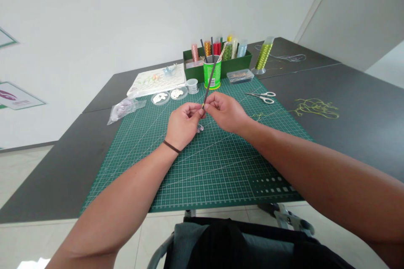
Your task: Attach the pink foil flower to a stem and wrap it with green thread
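A thin dark stick [210, 83] leans up and slightly right from between my two hands, above the green cutting mat [202, 176]. My left hand [184, 125] is closed, thumb and fingers pinching the stick's lower end, where a bit of yellow-green thread shows around it. My right hand [227, 112] is closed in a pinch right beside it, fingertips touching the stick and apparently on the thread. Behind that hand, the thread runs right to a loose tangle of yellow-green thread [317, 108]. A small translucent purplish piece [200, 127] lies under my left fingers, partly hidden.
White-handled scissors [267, 96] lie right of my hands. Farther back stand a green can [212, 76] of sticks, a green box [232, 67] of thread spools, a clear case [240, 76] and a yellow-green spool [264, 55]. Shallow dishes [160, 98] and a plastic bag [123, 109] are left.
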Tool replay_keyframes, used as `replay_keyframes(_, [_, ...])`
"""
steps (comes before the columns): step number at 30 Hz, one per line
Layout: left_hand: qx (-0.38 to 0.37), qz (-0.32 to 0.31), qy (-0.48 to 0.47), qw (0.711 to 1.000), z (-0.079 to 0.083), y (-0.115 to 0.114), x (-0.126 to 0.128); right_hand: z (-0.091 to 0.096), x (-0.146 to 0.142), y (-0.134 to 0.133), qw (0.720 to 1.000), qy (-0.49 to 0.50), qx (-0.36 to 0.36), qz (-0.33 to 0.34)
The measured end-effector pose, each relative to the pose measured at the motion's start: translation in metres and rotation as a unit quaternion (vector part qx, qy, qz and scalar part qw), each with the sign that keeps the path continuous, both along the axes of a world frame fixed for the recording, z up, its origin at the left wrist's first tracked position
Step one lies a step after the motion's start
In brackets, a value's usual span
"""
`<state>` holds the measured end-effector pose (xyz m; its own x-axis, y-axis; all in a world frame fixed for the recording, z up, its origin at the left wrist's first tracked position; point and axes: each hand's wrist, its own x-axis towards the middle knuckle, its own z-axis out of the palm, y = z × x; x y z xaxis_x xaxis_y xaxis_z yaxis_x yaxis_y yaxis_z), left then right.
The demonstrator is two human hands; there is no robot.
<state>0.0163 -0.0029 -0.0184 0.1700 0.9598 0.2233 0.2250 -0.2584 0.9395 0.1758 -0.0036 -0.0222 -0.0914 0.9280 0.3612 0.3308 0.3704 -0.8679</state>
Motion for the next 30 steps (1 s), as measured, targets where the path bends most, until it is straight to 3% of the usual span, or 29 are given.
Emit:
replay_keyframes(10, [-0.032, -0.03, -0.04, 0.998, 0.0, 0.001, -0.002, -0.011, 0.005, 0.007, 0.999, 0.026, -0.001, 0.041])
replay_keyframes(19, [-0.087, -0.077, -0.137, 0.984, 0.003, 0.002, -0.002, -0.009, 0.003, 0.011, 0.981, 0.155, -0.014, 0.116])
replay_keyframes(25, [-0.09, -0.058, -0.134, 0.985, 0.002, 0.001, 0.0, -0.009, 0.004, 0.012, 0.987, 0.153, 0.001, 0.039])
replay_keyframes(30, [-0.047, -0.045, -0.092, 0.994, -0.006, 0.004, 0.0, -0.008, 0.004, 0.012, 0.991, 0.137, 0.011, 0.005])
